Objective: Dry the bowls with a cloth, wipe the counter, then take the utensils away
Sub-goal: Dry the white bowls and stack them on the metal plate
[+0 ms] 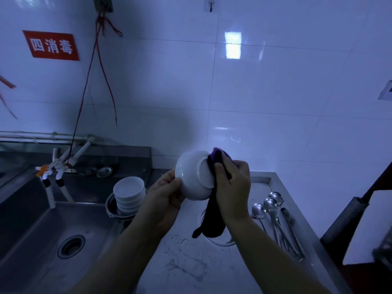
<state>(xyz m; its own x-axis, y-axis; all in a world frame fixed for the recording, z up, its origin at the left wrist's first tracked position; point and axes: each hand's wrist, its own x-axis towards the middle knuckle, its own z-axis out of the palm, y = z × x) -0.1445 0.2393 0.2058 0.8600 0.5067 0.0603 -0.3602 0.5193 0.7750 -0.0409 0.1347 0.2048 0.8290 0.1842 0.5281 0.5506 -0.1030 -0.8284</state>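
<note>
My left hand [167, 192] grips the rim of a white bowl [192, 176], held up over the counter with its base turned toward me. My right hand [232, 187] holds a dark purple cloth [213, 219] against the right side of the bowl's base; the cloth's tail hangs down toward the counter. A stack of white bowls [129, 195] sits in a metal basin at the sink's edge. Several metal spoons and other utensils [275, 217] lie on the steel counter [191, 268] to the right.
A steel sink [53, 240] with a drain lies to the left, with taps [53, 175] above it. The counter surface shows water streaks. A round metal rim lies on the counter under the cloth. A dark object and a white board stand at the right edge.
</note>
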